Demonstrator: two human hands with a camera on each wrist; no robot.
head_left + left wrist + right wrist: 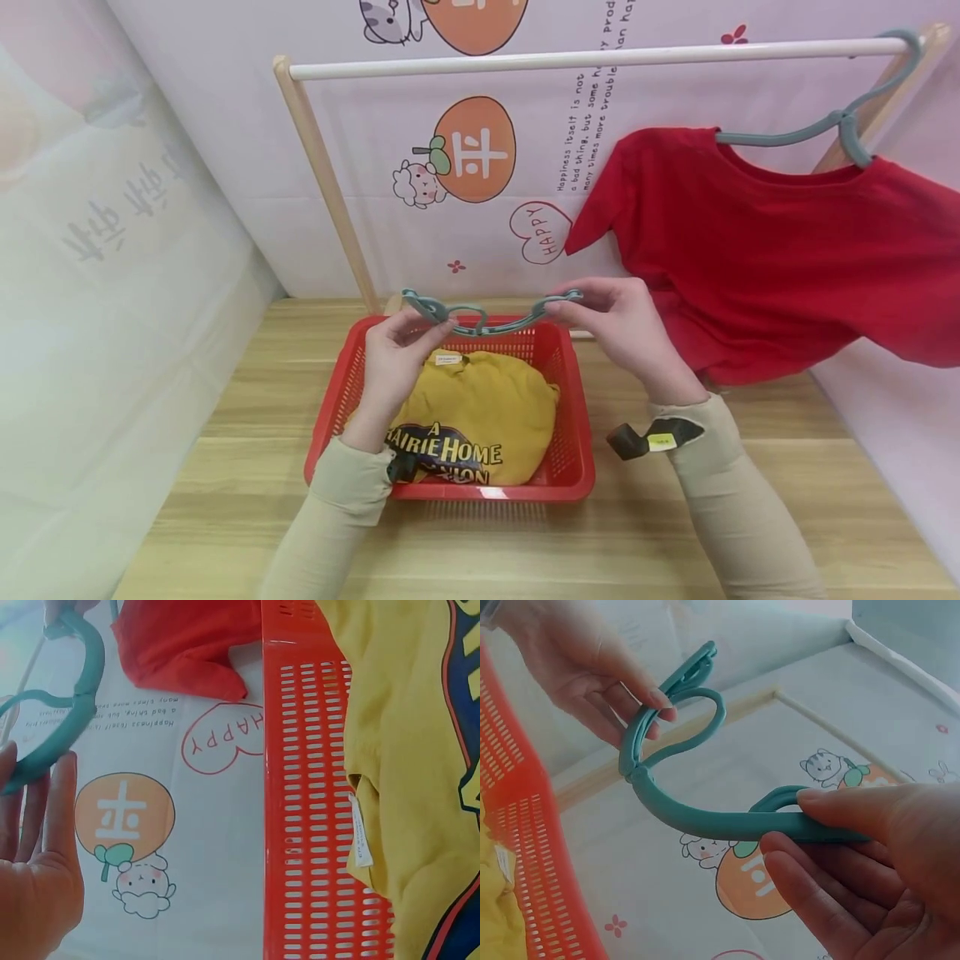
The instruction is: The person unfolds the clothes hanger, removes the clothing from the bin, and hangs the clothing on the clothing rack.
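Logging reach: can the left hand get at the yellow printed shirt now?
Probably, after letting go: the left hand pinches the teal folding hanger, but the yellow printed shirt lies uncovered below in the red basket.

My left forearm (322, 517) and right forearm (738, 500), sleeved to the wrist, reach forward and slant in toward each other. My left hand (393, 358) is raised, pinching between its thumb (433, 336) and fingers. My right hand (630, 329) pinches too, its thumb lying on top and its fingers (806, 881) bent underneath. I hold both hands well apart, the right a little higher in the head view.
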